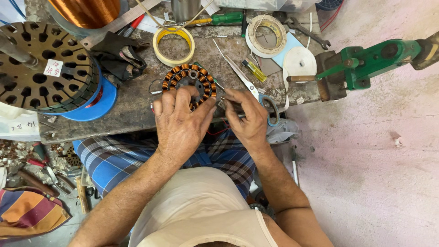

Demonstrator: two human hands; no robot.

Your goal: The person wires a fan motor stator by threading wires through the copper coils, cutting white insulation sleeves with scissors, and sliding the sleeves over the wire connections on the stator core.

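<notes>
**A:** Looking down, what do your hands hold?

**B:** Your left hand (pixel 180 121) curls over a round copper-wound stator (pixel 190 84) at the centre of the frame, fingers closed on its near edge. Your right hand (pixel 247 119) is pinched shut on a thin metal tool (pixel 220 87) that touches the stator's right side.

**A:** And the surface?

**B:** You work at a scuffed grey workbench (pixel 137 98) filling the upper left. Scissors (pixel 256 93) lie just beside your right hand. A yellow tape roll (pixel 173 45) sits above the stator, and a large slotted metal disc (pixel 43 68) lies at far left. A green bench fixture (pixel 366 61) juts in at upper right. Pale pink concrete floor (pixel 375 160) fills the right side.
</notes>
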